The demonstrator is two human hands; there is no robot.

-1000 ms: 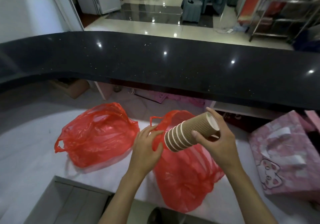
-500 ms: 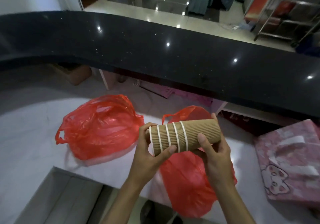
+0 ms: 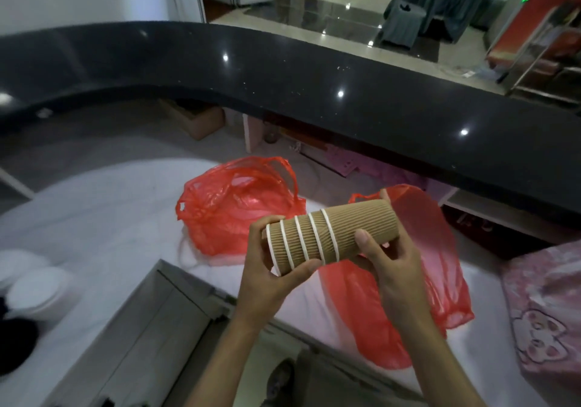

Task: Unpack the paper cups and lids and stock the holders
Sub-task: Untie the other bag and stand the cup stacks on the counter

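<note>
While gripped, cup stack [image 3: 333, 237] lies sideways.

Blurred white lids [image 3: 37, 287]; pink bag [image 3: 547, 312] edge-cropped

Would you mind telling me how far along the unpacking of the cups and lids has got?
Done: a stack of brown ribbed cups is out of its bag. In hand: the left hand grips its rim end, the right hand its base end, above the right red bag. Left: the left red bag lies bunched; no holder shows stocked.
</note>
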